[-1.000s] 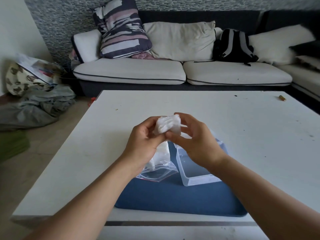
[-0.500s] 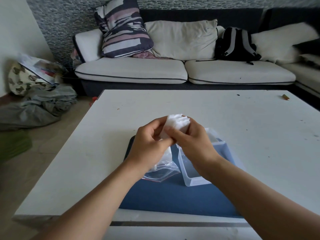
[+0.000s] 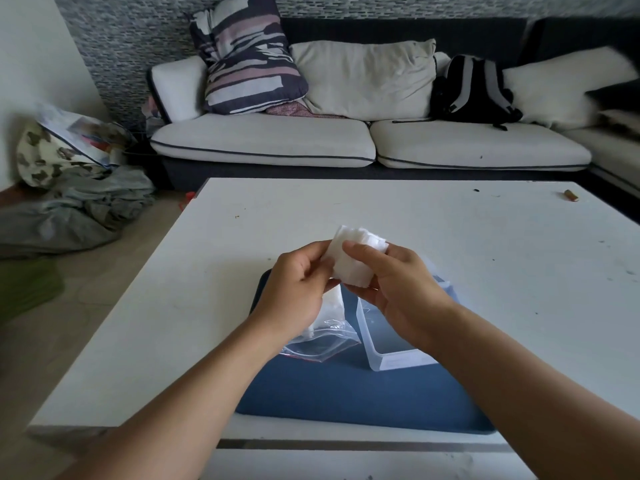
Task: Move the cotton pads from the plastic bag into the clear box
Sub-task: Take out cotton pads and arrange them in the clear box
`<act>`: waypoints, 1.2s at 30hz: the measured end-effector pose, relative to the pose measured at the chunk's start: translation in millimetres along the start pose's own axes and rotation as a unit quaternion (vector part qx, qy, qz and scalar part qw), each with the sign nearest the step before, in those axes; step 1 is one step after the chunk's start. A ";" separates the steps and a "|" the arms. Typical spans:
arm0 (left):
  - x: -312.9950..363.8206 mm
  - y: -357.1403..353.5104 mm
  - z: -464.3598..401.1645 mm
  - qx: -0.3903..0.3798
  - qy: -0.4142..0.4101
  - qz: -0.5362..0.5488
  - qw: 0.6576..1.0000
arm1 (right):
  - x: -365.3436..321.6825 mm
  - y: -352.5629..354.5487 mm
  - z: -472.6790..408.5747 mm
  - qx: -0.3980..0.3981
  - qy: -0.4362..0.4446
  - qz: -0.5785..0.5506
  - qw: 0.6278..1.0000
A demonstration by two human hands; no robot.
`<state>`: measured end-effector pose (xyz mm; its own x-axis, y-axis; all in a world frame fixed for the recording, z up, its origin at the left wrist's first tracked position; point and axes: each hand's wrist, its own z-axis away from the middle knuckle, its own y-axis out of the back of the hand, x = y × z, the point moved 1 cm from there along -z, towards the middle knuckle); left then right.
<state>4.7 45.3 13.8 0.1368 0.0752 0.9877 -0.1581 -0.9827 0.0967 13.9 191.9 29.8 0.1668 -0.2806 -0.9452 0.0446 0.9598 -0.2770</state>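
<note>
Two hands, one wad of cotton, that's basically the whole scene right now. Biggest thing in view is the wide white low table [image 3: 450, 271], with a dark blue rectangular mat [image 3: 346, 393] lying at its near edge. On the mat sits the clear plastic rectangular box [image 3: 384, 355], open on top, and what I can see of its inside looks empty. Just left of it lies the crumpled clear plastic zip bag [image 3: 325, 341], with some white cotton showing inside.

My left hand [image 3: 298, 299] and right hand [image 3: 401, 289] are both up above the mat, fingers curled around a stack of white square cotton pads [image 3: 353, 265], pinched from either side. So the pads are in the air, above the far end of the box, not in it yet.

What worries me: the stack looks loose and fanned at the top, so if either hand lets go unevenly, pads could slide off and land on the mat or table instead. Dropping from this height might scatter them too, I reckon.
</note>
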 end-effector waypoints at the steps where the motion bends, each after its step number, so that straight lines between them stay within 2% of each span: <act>1: 0.0 -0.6 0.4 0.004 -0.014 -0.014 1.000 | -0.1 -0.4 0.0 0.004 -0.003 -0.004 1.000; 7: 0.9 -7.0 4.3 -0.023 -0.049 -0.080 0.995 | 2.2 -3.0 -0.7 0.013 0.016 0.021 1.000; 11: 4.6 -8.2 7.4 -0.066 -0.037 -0.063 0.995 | 5.4 -2.5 -1.6 0.018 0.046 0.063 0.997; 14: 7.6 -10.7 12.4 -0.066 -0.060 -0.062 0.994 | 9.1 -8.1 1.6 0.025 0.102 0.122 0.987; 17: 10.3 -15.5 6.1 -0.043 -0.079 -0.071 0.993 | 18.5 -16.7 3.4 -0.019 0.118 0.151 0.981; 19: 15.0 -15.8 -0.8 -0.031 -0.044 0.026 0.998 | 22.2 -21.4 3.5 -0.064 0.101 0.154 0.981; 21: 22.4 -11.8 -0.3 0.017 -0.033 0.080 0.996 | 19.1 -23.6 8.2 -0.090 0.086 0.110 0.986; 24: 19.7 1.3 0.2 0.034 0.064 0.216 0.974 | 9.3 -19.4 12.7 -0.064 0.150 0.115 0.980; 28: 14.8 6.9 -3.4 0.059 0.100 0.243 0.963 | 2.9 -15.0 15.3 -0.017 0.225 0.186 0.956; 32: 16.7 2.7 0.4 0.045 0.065 0.299 0.951 | 4.0 -17.5 17.0 0.073 0.263 0.217 0.937; 34: 15.8 -3.0 1.3 0.033 0.070 0.267 0.960 | 5.6 -18.9 16.8 0.080 0.272 0.236 0.930; 36: 14.0 -7.5 0.5 0.054 0.088 0.227 0.969 | 5.0 -20.4 18.1 0.045 0.280 0.259 0.923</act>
<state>8.4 53.6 26.9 -0.0919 -0.3497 0.9324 -0.0581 -0.9328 -0.3556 31.6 170.9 33.8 -0.3455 0.2820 -0.8950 0.1878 0.9553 0.2285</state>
